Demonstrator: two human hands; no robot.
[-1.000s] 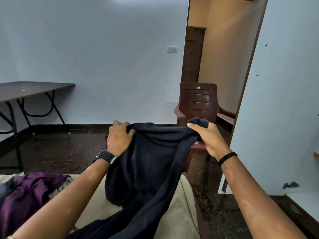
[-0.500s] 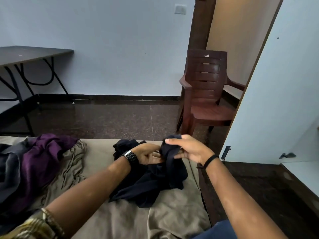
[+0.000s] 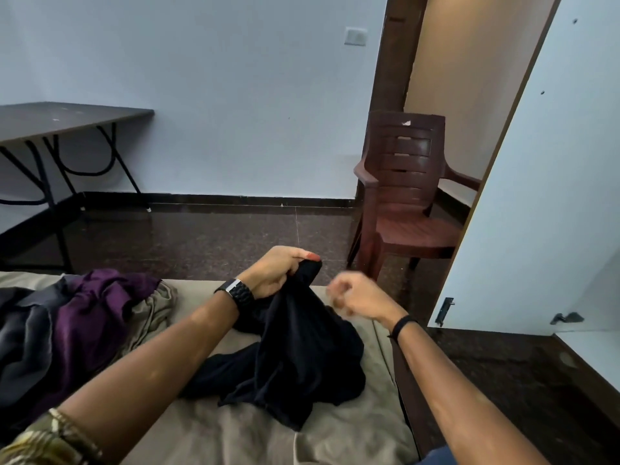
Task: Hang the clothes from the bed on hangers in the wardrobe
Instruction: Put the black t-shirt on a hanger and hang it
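Note:
A dark navy garment (image 3: 298, 357) hangs bunched over the beige-sheeted bed (image 3: 261, 434). My left hand (image 3: 278, 270) grips its top end and lifts it a little above the mattress. My right hand (image 3: 355, 295), blurred by motion, is just right of the garment with its fingers curled and nothing visibly in them. A purple garment (image 3: 90, 317) and a grey one (image 3: 23, 333) lie in a heap at the bed's left side. The white wardrobe door (image 3: 543, 196) stands open on the right; no hanger is in view.
A brown plastic chair (image 3: 402, 203) stands by the doorway, between the bed and the wardrobe door. A dark folding table (image 3: 67, 119) is against the left wall. Dark polished floor (image 3: 208, 243) lies beyond the bed's end.
The navy garment, held spread wide and high by both hands, has been gathered and lowered. My right hand has let go of it; my left now holds the bunched top alone.

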